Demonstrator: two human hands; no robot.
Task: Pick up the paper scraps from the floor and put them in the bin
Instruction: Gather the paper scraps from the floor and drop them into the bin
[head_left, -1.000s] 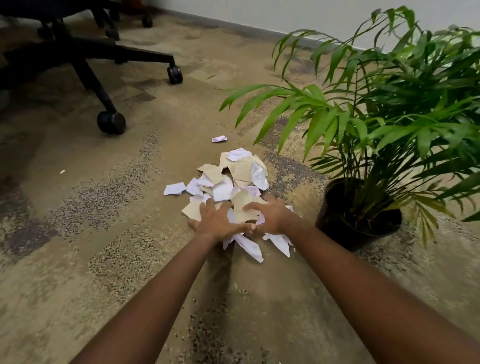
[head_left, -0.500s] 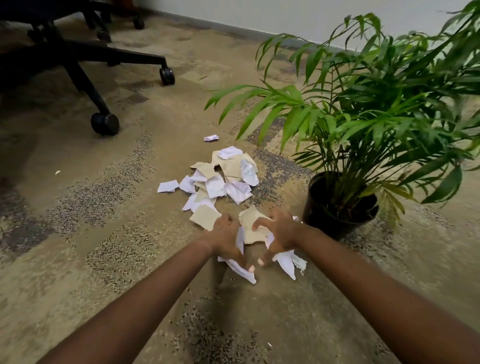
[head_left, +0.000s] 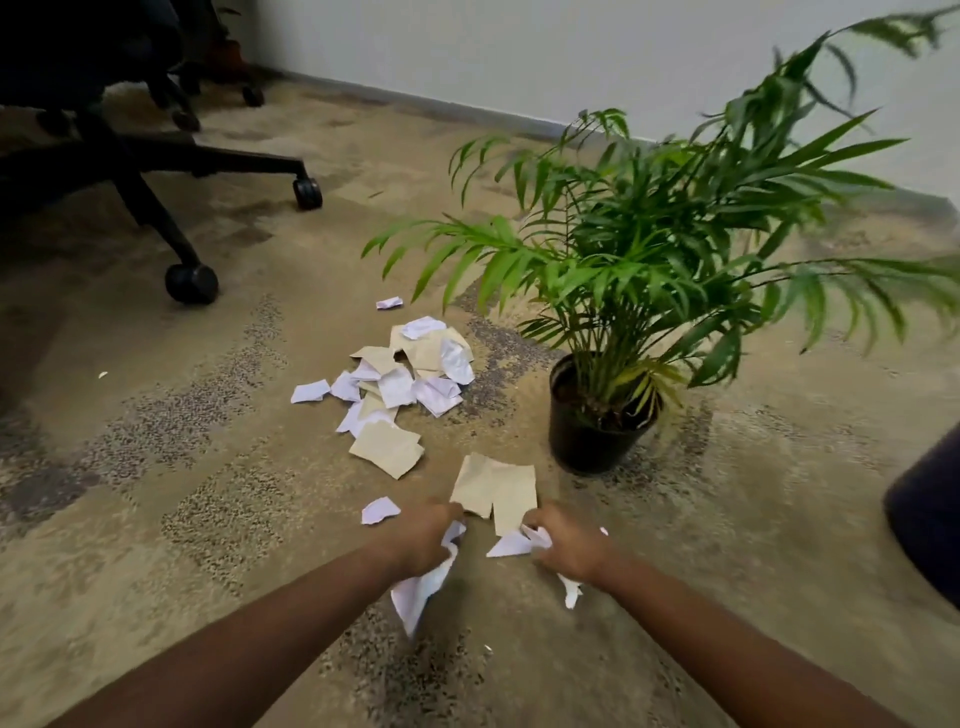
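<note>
A pile of white and tan paper scraps (head_left: 402, 374) lies on the carpet in the middle of the view. My left hand (head_left: 423, 535) is closed on white scraps (head_left: 418, 592) that hang below it. My right hand (head_left: 566, 543) is closed on white scraps (head_left: 514, 543) too. Both hands hold the lower edge of a tan scrap (head_left: 496, 491) between them. One small white scrap (head_left: 380, 510) lies just left of my left hand, and another (head_left: 389, 303) lies apart beyond the pile. A dark rounded object (head_left: 930, 514) at the right edge may be the bin; I cannot tell.
A potted palm in a black pot (head_left: 587, 441) stands right of the pile, its fronds reaching over the scraps. A black office chair base with castors (head_left: 191, 283) is at the upper left. A white wall with a skirting board (head_left: 467, 111) runs along the back.
Both hands have pulled back towards me with a bunch of scraps, away from the pile. The view has drawn back, showing more floor and the dark object at the right.
</note>
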